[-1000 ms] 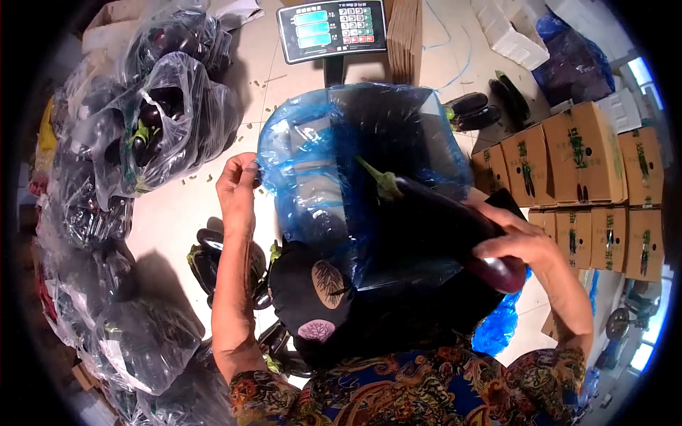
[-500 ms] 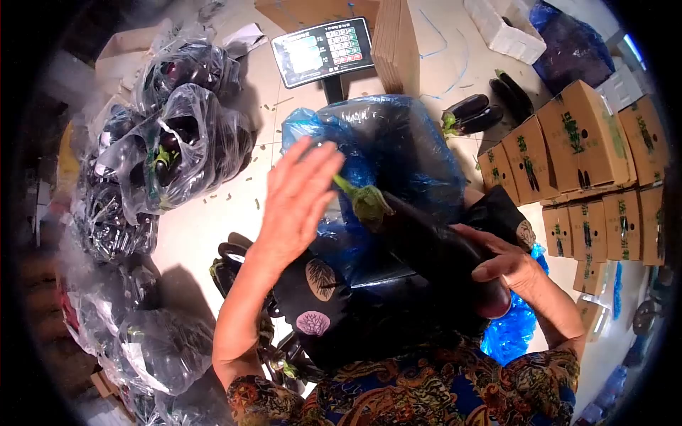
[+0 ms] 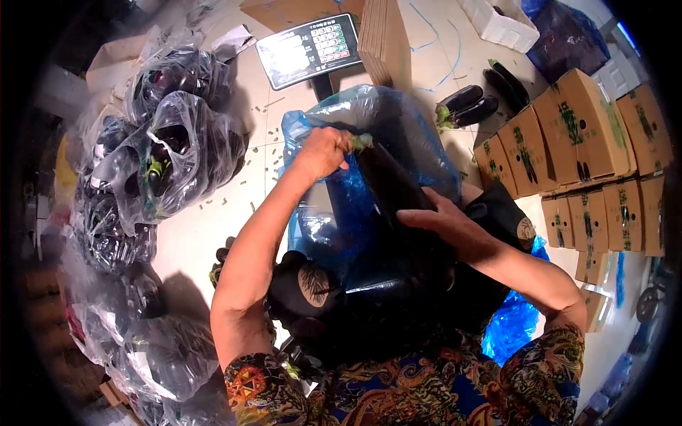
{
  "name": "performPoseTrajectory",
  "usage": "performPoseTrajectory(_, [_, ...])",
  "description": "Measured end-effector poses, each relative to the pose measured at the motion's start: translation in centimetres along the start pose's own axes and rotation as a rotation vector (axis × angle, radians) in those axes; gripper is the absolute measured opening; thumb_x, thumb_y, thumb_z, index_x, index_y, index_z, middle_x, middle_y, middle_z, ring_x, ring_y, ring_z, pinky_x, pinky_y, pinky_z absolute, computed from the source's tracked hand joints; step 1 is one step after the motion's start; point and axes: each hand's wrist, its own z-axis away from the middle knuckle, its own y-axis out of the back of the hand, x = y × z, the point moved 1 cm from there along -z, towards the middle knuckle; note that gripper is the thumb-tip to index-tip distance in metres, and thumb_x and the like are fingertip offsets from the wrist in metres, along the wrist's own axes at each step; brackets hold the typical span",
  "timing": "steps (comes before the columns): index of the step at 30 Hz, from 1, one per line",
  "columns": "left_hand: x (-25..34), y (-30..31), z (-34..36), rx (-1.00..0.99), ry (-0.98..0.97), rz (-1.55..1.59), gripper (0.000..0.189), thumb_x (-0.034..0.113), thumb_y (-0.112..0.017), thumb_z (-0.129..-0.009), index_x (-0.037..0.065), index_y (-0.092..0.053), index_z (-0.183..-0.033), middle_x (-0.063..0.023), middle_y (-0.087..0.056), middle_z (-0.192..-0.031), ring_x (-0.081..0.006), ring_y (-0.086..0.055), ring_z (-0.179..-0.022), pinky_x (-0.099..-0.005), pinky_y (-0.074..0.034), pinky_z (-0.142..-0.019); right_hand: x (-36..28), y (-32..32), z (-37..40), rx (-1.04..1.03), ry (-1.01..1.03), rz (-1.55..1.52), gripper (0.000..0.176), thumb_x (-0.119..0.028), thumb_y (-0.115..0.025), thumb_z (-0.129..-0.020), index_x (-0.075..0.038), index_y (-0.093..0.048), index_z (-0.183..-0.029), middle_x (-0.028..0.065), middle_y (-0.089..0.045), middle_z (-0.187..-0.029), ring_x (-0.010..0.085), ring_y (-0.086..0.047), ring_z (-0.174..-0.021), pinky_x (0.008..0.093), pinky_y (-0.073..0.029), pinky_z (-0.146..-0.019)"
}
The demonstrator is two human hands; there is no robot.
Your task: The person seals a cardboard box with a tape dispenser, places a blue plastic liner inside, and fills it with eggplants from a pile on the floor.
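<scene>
A long dark eggplant is held slantwise over an open blue plastic bag, its green cap pointing up and left. My left hand is closed at the cap end, with the stem hidden inside the fingers. Along the body of the eggplant, my right hand grips from the right, thumb on top. The lower end of the eggplant blends into the dark bag and clothing, so its tip is hard to make out.
A scale display stands beyond the bag, beside stacked cardboard. Clear bags of eggplants line the left. Loose eggplants lie on the floor at right, near printed cartons and a white foam box.
My left hand has gone from spread fingers to closed at the stem end. The eggplant has tilted more steeply, and my right hand has slid up and left with it.
</scene>
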Motion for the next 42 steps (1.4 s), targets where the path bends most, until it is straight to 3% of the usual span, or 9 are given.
performPoseTrajectory(1, [0.6,-0.2,-0.4,-0.119,0.334,0.212,0.012,0.001,-0.051,-0.083,-0.005,-0.061,-0.087,-0.0137,-0.064,-0.069,-0.0270,-0.069,-0.072,-0.0361,-0.054,-0.060,-0.2,-0.3,-0.2,0.023,0.019,0.051,0.065,-0.030,-0.069,-0.082,0.001,-0.040,-0.131,0.0106,-0.055,-0.113,0.0186,-0.054,-0.102,0.0305,-0.044,-0.090])
performPoseTrajectory(5, [-0.9,0.0,-0.8,-0.114,0.579,0.842,0.046,0.024,-0.056,-0.089,-0.006,-0.051,-0.123,-0.0025,-0.060,-0.075,-0.0138,-0.062,-0.068,-0.0340,-0.057,-0.072,-1.6,-0.4,-0.3,0.054,0.067,0.226,0.074,-0.038,-0.075,-0.076,0.005,-0.042,-0.127,0.0159,-0.057,-0.115,0.0223,-0.055,-0.105,0.0336,-0.044,-0.093])
performPoseTrajectory(12, [0.5,-1.7,-1.0,-0.081,0.477,0.656,0.037,0.042,-0.054,-0.092,0.010,-0.064,-0.109,-0.0011,-0.063,-0.086,-0.0122,-0.058,-0.076,-0.0279,-0.048,-0.067,-1.3,0.0,-1.5,0.114,0.098,0.425,0.081,-0.040,-0.079,-0.073,0.006,-0.040,-0.127,0.0190,-0.058,-0.114,0.0235,-0.057,-0.103,0.0354,-0.045,-0.092])
performPoseTrajectory(20, [-7.0,-7.8,-4.0,-0.046,0.522,0.860,0.033,0.023,-0.054,-0.094,0.006,-0.059,-0.122,-0.0105,-0.065,-0.110,-0.0182,-0.060,-0.093,-0.0304,-0.050,-0.078,1.4,0.0,-7.8,0.219,-0.003,0.767,0.094,-0.053,-0.076,-0.069,0.013,-0.037,-0.123,0.0284,-0.058,-0.112,0.0378,-0.059,-0.104,0.0379,-0.047,-0.091])
performPoseTrajectory(24, [-9.5,-10.2,-5.5,0.030,0.226,-0.198,0.043,0.028,-0.046,-0.092,0.008,-0.055,-0.129,-0.0184,-0.056,-0.128,-0.0312,-0.053,-0.118,-0.0385,-0.043,-0.098,2.8,-0.1,-9.5,0.265,0.023,0.923,0.095,-0.050,-0.078,-0.068,0.010,-0.035,-0.128,0.0293,-0.056,-0.117,0.0384,-0.056,-0.109,0.0391,-0.045,-0.091])
performPoseTrajectory(30, [-17.4,-17.6,-9.1,-0.141,0.182,-0.542,0.035,0.025,-0.046,-0.089,0.009,-0.066,-0.113,-0.0212,-0.063,-0.113,-0.0373,-0.060,-0.106,-0.0461,-0.046,-0.093,5.9,-2.6,-12.5,0.397,0.000,0.975,0.093,-0.044,-0.073,-0.072,0.007,-0.025,-0.134,0.0352,-0.051,-0.120,0.0474,-0.052,-0.112,0.0463,-0.043,-0.097])
performPoseTrajectory(36, [-9.3,-11.6,-5.0,0.013,0.237,-0.451,0.036,0.016,-0.048,-0.085,0.000,-0.061,-0.114,-0.0241,-0.064,-0.106,-0.0374,-0.063,-0.094,-0.0462,-0.048,-0.083,7.4,-2.7,-13.3,0.429,0.034,0.976,0.090,-0.040,-0.070,-0.075,0.006,-0.021,-0.135,0.0361,-0.052,-0.118,0.0486,-0.053,-0.108,0.0480,-0.043,-0.095])
performPoseTrajectory(39, [-11.0,-11.2,-3.8,0.323,-0.153,-0.847,0.030,0.019,-0.051,-0.084,0.000,-0.065,-0.103,-0.0226,-0.065,-0.101,-0.0379,-0.062,-0.094,-0.0474,-0.048,-0.081,7.0,-2.8,-12.6,0.424,0.064,0.961,0.090,-0.040,-0.071,-0.075,0.006,-0.021,-0.135,0.0352,-0.052,-0.118,0.0485,-0.054,-0.107,0.0484,-0.044,-0.094])
performPoseTrajectory(42, [-5.6,-6.9,-3.7,0.138,0.159,-0.721,0.022,0.019,-0.051,-0.085,0.006,-0.069,-0.088,-0.0174,-0.068,-0.088,-0.0356,-0.064,-0.086,-0.0466,-0.049,-0.074,7.1,-2.1,-13.1,0.346,0.099,0.973,0.098,-0.041,-0.072,-0.073,0.007,-0.017,-0.138,0.0352,-0.050,-0.121,0.0477,-0.052,-0.111,0.0479,-0.042,-0.096])
